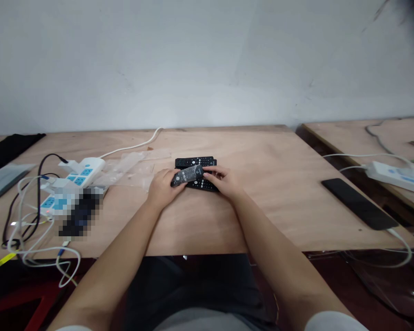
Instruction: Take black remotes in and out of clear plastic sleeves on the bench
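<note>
Between my two hands a black remote control (189, 174) is held at a slant; a shiny film seems to cover its buttons. My left hand (163, 187) wraps round its left end, thumb along the lower edge. At its right end, my right hand (224, 180) pinches with thumb and forefinger. Behind it on the wooden table lies another black remote control (195, 161) with pale buttons. One more remote (207, 185) shows partly below the held one, close to my right fingers. The held remote hides parts of those two.
Clear plastic wrappers (131, 168) lie left of my hands. Further left are a white power strip (84, 174), tangled cables (24, 248) and a pixelated dark object (81, 214). A black phone (359, 203) on a cable lies at the right edge. A gap separates a second table (352, 131).
</note>
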The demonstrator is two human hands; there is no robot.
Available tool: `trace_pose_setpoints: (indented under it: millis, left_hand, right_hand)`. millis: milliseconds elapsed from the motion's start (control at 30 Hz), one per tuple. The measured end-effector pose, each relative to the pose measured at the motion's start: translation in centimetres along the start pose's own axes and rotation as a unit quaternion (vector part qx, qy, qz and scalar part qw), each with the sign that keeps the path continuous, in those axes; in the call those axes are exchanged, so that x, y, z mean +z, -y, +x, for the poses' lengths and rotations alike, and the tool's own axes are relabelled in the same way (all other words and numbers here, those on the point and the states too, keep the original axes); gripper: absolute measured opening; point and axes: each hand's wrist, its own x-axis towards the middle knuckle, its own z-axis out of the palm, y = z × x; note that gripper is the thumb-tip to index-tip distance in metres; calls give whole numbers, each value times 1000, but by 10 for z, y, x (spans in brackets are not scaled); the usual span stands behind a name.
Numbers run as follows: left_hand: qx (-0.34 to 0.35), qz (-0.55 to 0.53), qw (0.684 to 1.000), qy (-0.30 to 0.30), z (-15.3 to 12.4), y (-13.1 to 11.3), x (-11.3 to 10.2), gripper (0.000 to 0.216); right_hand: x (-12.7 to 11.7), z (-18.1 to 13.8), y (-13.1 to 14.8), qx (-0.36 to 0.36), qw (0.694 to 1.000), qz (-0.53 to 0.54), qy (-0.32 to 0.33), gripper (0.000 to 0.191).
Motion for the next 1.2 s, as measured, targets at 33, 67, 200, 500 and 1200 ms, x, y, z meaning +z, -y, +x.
trace_pose_setpoints:
  millis: [33,67,200,500,1200]
  left_hand:
    - [1,-4,1000,1,0,-1,0,34]
    - [2,-6,1000,1,0,-2,1,34]
    - [8,-11,1000,0,1,-6,1,34]
    - [24,-20,999,15,0,-9,2,33]
    - [25,-8,999,29,-1,-11,4,34]
  right_hand:
    - [1,-1,2,-12,1000,-9,6,34]
    - [1,-1,5,-24,1000,-17,9,32]
    - [3,-2,14,-37,998,-49,4,29]
    - [13,-3,14,-19,997,-70,-3,40]
    - [20,-4,12,-50,989,-137,-29,28]
